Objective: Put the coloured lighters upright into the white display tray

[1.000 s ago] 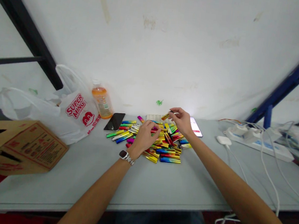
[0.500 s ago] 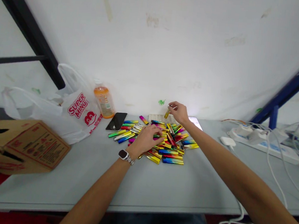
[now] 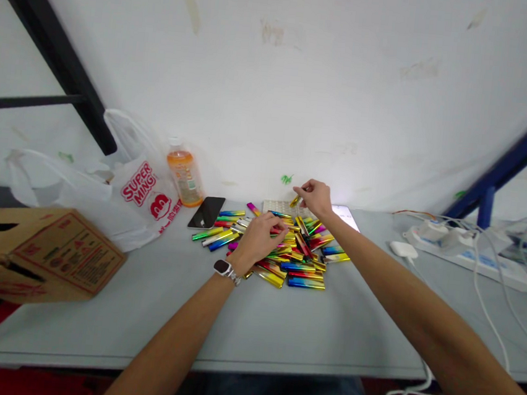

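A heap of shiny, colourful metallic tubes (image 3: 305, 283) lies on the grey table, in blue, gold, red, green and purple. My left hand (image 3: 260, 237), with a watch on the wrist, rests over the left-middle of the heap, its fingers curled; whether it grips a tube is hidden. Behind the heap, my right hand (image 3: 314, 197) pinches a small gold tube (image 3: 295, 201) between thumb and fingers, tilted, above a pale tray with a grid of holes (image 3: 271, 206) near the wall.
At the left stand a cardboard box (image 3: 52, 258), a white plastic bag (image 3: 146, 202), an orange bottle (image 3: 186, 177) and a black phone (image 3: 206, 212). Right of the tray lies a bright-screened device (image 3: 346, 217). Power strips (image 3: 476, 258) with white cables sit at the right.
The gold tube in my right hand has tipped from nearly upright to more slanted. My left hand has shifted slightly over the heap, and the view has moved a little.
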A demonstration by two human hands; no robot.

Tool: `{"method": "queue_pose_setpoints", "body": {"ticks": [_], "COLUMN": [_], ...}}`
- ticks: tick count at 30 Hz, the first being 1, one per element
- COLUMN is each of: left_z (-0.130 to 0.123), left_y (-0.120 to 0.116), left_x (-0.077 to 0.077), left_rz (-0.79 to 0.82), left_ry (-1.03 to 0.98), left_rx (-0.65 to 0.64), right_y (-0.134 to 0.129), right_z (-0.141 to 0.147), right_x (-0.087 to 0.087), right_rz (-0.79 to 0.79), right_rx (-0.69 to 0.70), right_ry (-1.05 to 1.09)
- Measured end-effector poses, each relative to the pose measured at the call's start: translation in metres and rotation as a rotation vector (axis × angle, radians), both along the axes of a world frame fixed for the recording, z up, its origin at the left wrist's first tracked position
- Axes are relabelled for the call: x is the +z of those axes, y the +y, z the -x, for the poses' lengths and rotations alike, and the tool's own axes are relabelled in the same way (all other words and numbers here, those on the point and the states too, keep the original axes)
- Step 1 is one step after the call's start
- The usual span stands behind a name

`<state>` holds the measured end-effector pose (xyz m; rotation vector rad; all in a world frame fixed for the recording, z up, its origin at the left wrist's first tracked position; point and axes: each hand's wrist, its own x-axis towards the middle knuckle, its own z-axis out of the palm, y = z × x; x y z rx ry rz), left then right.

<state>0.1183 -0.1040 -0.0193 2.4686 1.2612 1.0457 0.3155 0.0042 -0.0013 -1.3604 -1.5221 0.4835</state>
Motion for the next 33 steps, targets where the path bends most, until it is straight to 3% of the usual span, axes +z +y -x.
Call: {"method": "queue_pose_setpoints", "body": {"ticks": [6, 12, 27, 33], "left_z": [0.005, 0.016, 0.017, 0.012], "left_y": [-0.007, -0.004, 0.005, 0.0], "left_x": [0.002, 0.001, -0.011, -0.008], "left_rz": [0.052, 0.097, 0.079, 0.109], "left_ry": [0.109, 0.157, 0.111, 0.036], "left_rx": [-0.113, -0.15, -0.203, -0.186], "right_y": [0.025, 0.033, 0.002, -0.019], "right_z": [0.01, 0.019, 0.017, 0.015], "right_x": [0.001, -0.002, -0.008, -0.006], "right_rz": [-0.051, 0.025, -0.01, -0.007], "right_rx": [-0.072, -0.142, -0.191, -0.167], "right_ry": [-0.352, -0.594, -0.898, -1.015]}}
